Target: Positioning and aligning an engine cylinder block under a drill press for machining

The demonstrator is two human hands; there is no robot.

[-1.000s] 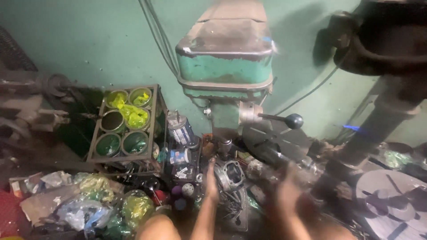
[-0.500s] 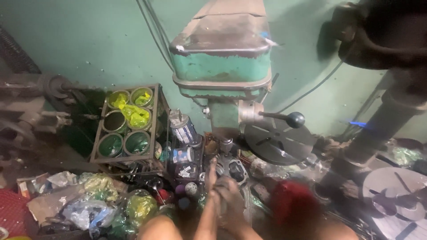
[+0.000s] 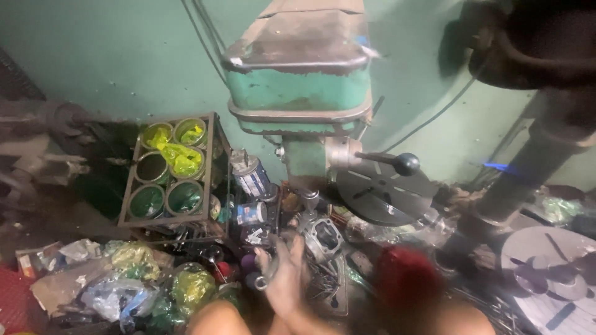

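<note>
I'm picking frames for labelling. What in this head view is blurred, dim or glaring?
Head view: the left hand is slightly smeared, the red blur at lower right unreadable; the drill press is fairly sharp; left edge and upper right corner are dim; no strong glare.

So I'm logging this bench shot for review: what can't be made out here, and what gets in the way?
- Head view: the left hand shows only its back, so whether its fingers grip the small metal ring is unclear.
- The right hand is a red motion blur; its grip is unreadable.
- Both forearms are cut off by the bottom edge.
- The dark machine at top right is blurred and cropped.
</note>
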